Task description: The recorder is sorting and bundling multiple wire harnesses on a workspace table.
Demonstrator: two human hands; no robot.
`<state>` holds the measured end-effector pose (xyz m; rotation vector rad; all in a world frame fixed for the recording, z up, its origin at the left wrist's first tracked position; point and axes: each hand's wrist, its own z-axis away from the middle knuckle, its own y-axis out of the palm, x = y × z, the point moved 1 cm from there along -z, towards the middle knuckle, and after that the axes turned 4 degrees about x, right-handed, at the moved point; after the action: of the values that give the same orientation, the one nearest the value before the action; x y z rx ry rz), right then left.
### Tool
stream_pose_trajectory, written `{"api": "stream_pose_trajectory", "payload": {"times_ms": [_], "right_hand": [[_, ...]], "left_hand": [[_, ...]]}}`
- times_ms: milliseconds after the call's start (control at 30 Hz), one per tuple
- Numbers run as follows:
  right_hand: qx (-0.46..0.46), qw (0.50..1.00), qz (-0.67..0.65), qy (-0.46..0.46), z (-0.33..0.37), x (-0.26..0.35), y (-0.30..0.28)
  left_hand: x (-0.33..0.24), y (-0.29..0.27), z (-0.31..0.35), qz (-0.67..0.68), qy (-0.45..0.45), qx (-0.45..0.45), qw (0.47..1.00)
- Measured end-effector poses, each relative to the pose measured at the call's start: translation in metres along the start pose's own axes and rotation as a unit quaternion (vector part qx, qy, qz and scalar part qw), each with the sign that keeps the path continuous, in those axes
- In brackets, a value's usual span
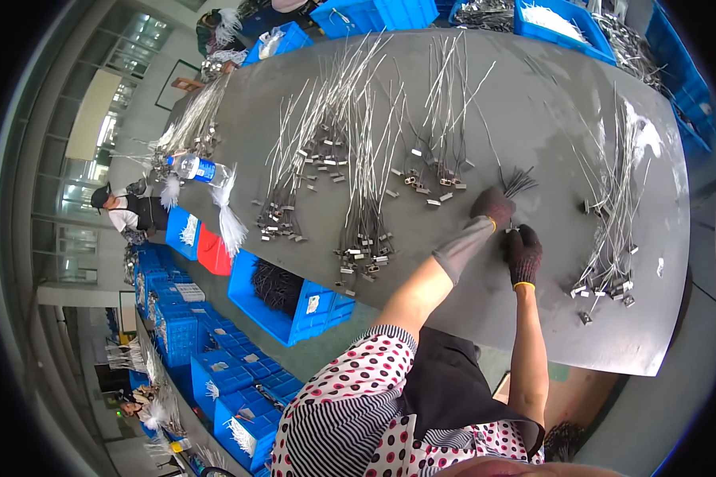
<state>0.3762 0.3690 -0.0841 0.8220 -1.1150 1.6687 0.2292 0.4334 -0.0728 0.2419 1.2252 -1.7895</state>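
Note:
Both my hands wear dark knitted gloves and sit close together over the grey table. My left hand is closed round a bunch of thin black wires, whose loose ends fan out beyond the fingers. Just below it, my right hand has its fingers pinched together at a tiny light-coloured piece between the two hands, too small to name. Left of my hands lie wire leads with small metal blocks on their near ends. Another spread of such leads rests to the right.
The grey table curves round me. More leads lie in bundles at its left, near a plastic bottle. Blue crates line the far edge; a blue bin of black wires stands below the left edge. Other people are farther left.

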Motion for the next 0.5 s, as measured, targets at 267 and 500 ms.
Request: {"api": "stream_pose_trajectory", "payload": {"times_ms": [267, 500], "right_hand": [[-0.055, 0.997, 0.009, -0.044, -0.009, 0.000, 0.027], [0.070, 0.993, -0.041, 0.086, 0.011, 0.045, 0.007]], "left_hand": [[0.028, -0.007, -0.007, -0.063, 0.076, 0.035, 0.995], [0.025, 0.005, 0.015, 0.048, 0.011, 0.015, 0.999]]}}
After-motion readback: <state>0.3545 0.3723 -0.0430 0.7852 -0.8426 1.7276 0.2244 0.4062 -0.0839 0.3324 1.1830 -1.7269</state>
